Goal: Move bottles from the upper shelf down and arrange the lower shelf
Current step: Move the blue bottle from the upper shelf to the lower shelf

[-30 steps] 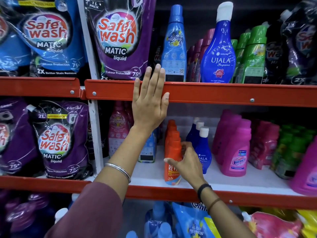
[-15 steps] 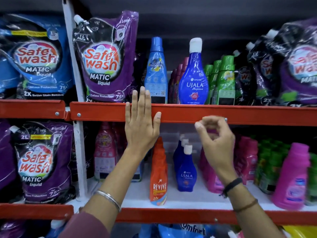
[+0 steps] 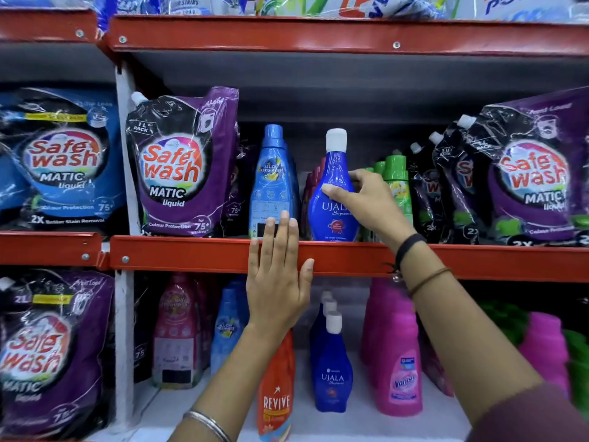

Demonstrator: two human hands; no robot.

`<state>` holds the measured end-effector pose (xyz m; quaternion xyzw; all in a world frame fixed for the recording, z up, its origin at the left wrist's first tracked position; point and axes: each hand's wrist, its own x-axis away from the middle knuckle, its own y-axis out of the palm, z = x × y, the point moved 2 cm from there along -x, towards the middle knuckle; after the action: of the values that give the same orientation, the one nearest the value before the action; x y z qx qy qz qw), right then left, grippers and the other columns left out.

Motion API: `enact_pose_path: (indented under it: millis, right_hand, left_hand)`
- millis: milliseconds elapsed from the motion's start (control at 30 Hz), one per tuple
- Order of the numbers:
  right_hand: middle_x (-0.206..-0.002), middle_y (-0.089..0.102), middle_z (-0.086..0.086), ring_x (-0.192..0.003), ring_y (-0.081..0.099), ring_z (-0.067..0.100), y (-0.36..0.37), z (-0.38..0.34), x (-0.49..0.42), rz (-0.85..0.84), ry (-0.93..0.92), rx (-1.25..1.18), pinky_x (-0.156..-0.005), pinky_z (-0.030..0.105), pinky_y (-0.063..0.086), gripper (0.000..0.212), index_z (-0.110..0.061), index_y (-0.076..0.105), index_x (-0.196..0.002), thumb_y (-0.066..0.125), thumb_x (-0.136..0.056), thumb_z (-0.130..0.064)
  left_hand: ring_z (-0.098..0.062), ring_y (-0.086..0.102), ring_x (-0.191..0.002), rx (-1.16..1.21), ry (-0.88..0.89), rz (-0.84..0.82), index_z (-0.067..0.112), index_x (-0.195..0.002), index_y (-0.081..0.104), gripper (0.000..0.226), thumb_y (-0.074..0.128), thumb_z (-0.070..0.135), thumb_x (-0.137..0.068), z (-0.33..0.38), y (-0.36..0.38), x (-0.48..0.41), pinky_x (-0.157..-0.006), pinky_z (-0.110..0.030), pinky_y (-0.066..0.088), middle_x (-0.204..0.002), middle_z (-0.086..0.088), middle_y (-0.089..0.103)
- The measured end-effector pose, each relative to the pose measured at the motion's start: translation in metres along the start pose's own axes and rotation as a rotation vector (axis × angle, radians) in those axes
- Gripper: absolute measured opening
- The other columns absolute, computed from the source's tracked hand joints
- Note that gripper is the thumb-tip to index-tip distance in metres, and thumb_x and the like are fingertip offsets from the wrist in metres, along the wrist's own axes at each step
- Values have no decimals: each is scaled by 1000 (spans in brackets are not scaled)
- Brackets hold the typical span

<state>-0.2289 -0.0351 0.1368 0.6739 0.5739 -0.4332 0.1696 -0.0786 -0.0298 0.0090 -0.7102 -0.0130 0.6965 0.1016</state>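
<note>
My right fingers and thumb curl round the waist of the Ujala bottle, pinching it; whether the grip is fully closed I cannot tell. The bottle stands upright at the front edge of the upper shelf, between a light-blue bottle and green bottles. My left hand lies flat on the shelf's red rail, fingers together, steadying me. To do this well I'd settle the grip below the neck, lift straight up clear of the rail, then draw it out without nudging its neighbours. Below, the lower shelf has a row of smaller Ujala bottles; that looks the natural spot.
</note>
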Motion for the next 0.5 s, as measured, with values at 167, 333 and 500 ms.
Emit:
enact_pose_path:
  millis: [167,333,500]
  right_hand:
    - [-105,68,5,-93,67,17,-7,-1,6,76,20,-154,-81,35,58,48,-9,59,-112,79,-72,-29]
    - [-104,67,-1,-94,64,12,-17,-9,24,273,-68,-277,-81,25,53,42,-16,60,-108,79,-72,-27]
    - [-110,69,3,-98,67,15,-42,-22,38,296,-76,-406,-82,29,55,41,-19,61,-108,79,-72,-30]
  left_hand:
    - [-21,15,-148,-3,10,5,11,-150,21,59,18,44,-102,0,1,0,-122,-36,1,-158,-8,24]
    - [-21,13,-148,-12,15,17,11,-150,20,59,16,45,-102,0,2,0,-122,-36,0,-158,-8,23]
    - [-20,11,-148,-8,21,30,10,-150,21,59,19,45,-101,-1,2,0,-122,-35,-2,-157,-8,23]
